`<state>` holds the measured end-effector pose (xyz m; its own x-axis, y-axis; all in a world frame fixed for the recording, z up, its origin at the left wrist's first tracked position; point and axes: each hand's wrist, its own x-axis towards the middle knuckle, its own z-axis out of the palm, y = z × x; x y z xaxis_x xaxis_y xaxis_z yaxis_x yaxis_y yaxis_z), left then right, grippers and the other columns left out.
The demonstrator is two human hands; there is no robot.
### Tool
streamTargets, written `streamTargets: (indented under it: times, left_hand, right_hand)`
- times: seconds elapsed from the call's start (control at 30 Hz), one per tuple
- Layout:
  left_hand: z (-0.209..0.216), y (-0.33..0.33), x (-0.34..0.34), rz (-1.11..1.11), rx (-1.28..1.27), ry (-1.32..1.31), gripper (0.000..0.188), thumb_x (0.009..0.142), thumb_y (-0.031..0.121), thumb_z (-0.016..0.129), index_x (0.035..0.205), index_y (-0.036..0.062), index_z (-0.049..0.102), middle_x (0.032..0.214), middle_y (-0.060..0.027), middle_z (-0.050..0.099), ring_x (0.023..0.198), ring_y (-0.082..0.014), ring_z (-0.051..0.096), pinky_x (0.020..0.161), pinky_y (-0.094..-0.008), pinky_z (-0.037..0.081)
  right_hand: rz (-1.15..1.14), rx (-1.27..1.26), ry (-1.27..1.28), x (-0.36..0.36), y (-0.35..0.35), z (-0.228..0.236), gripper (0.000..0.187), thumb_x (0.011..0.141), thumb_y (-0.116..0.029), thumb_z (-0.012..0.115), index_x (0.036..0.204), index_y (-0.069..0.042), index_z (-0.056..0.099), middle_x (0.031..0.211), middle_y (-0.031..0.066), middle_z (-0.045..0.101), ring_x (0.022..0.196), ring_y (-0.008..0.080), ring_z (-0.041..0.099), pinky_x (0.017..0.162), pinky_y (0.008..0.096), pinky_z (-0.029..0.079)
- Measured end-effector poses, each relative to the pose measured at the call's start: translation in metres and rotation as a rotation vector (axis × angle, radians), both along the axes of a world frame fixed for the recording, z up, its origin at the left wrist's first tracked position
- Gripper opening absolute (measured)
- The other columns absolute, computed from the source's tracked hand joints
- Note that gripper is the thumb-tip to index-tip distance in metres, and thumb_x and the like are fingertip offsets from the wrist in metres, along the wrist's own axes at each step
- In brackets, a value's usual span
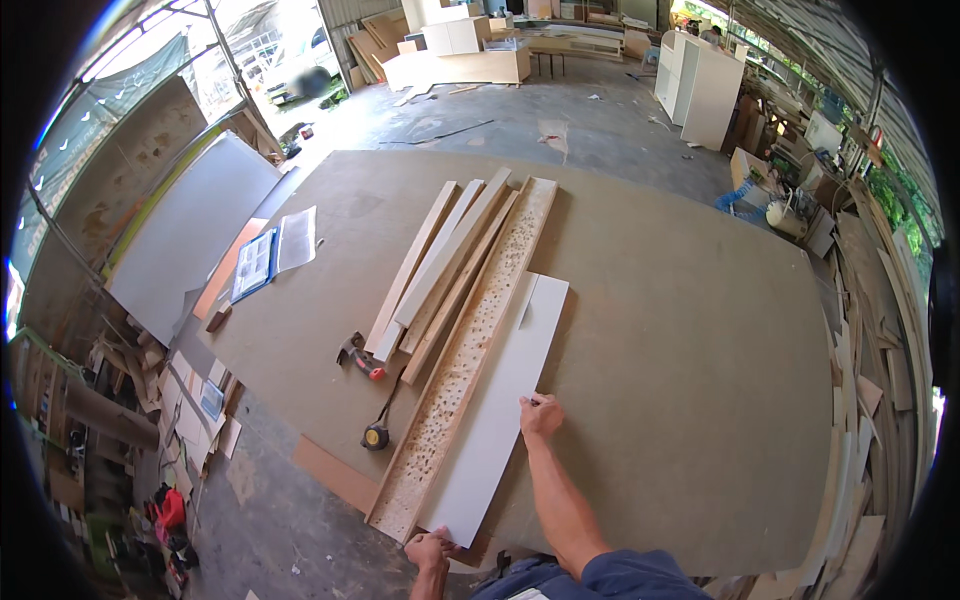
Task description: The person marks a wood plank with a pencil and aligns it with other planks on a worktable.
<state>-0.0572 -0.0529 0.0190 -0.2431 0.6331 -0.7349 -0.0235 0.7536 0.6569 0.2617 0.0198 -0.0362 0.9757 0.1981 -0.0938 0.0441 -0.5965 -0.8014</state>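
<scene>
A long white board (510, 400) lies slanting across the large brown worktable. Along its left side runs a long, shallow wooden channel (470, 375) with a speckled, pitted inner face. My left hand (430, 549) is closed at the near end of the white board, gripping its corner close to the channel's end. Farther up, my right hand (541, 414) rests against the board's right edge, its fingers pinched together. A small dark spot shows between those fingers, too small to name. Near the board's far end lies a narrow pale strip (528, 303).
Several wood strips (450, 260) lie left of the channel, with a claw hammer (360, 357) and tape measure (376, 436) nearby. A blue folder with papers (256, 264) sits at the table's left. Timber offcuts (880, 330) line the right side; white cabinets (700, 88) stand beyond.
</scene>
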Motion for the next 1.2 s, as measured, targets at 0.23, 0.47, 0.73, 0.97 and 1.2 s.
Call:
streamTargets:
  times: [0.23,0.47,0.73,0.97,1.2]
  left_hand:
    - [-0.001,0.008,0.015,0.002,0.014,-0.012,0.017,0.081,-0.003,0.067,0.076,-0.0060,0.052,0.069,-0.0197,0.060,0.053,-0.0277,0.061,0.042,-0.0413,0.056]
    - [-0.008,0.020,0.035,0.014,-0.006,-0.051,0.017,0.082,-0.002,0.067,0.081,-0.0065,0.051,0.074,-0.0207,0.061,0.056,-0.0283,0.062,0.046,-0.0419,0.057]
    - [-0.010,0.037,0.058,-0.031,-0.032,-0.099,0.020,0.083,-0.001,0.065,0.091,-0.0063,0.047,0.080,-0.0232,0.061,0.061,-0.0325,0.064,0.051,-0.0438,0.058]
    - [-0.016,0.050,0.084,-0.041,-0.033,-0.121,0.020,0.084,-0.001,0.065,0.092,-0.0066,0.048,0.081,-0.0242,0.062,0.062,-0.0341,0.065,0.052,-0.0451,0.059]
    - [-0.034,0.065,0.104,-0.058,-0.046,-0.132,0.017,0.084,0.000,0.066,0.091,-0.0084,0.052,0.080,-0.0229,0.062,0.060,-0.0334,0.065,0.052,-0.0444,0.059]
  right_hand:
    - [-0.005,0.057,0.024,0.014,0.008,0.007,0.026,0.064,-0.022,0.081,0.084,-0.006,0.074,0.084,0.0112,0.068,0.078,0.0299,0.066,0.072,0.0413,0.051]
    - [0.030,0.021,-0.034,0.042,0.021,0.001,0.026,0.064,-0.021,0.080,0.083,-0.004,0.074,0.083,0.0127,0.068,0.078,0.0305,0.066,0.071,0.0410,0.051]
    - [0.027,0.041,-0.045,0.069,0.037,0.000,0.027,0.064,-0.021,0.081,0.083,-0.003,0.074,0.084,0.0129,0.068,0.079,0.0319,0.066,0.072,0.0413,0.051]
    - [-0.048,0.034,-0.036,0.096,0.052,-0.002,0.029,0.061,-0.021,0.082,0.080,-0.002,0.073,0.084,0.0142,0.070,0.079,0.0305,0.068,0.072,0.0398,0.052]
    - [-0.027,-0.037,-0.017,0.126,0.068,-0.009,0.029,0.061,-0.027,0.081,0.079,-0.005,0.074,0.080,0.0132,0.071,0.075,0.0306,0.068,0.070,0.0398,0.053]
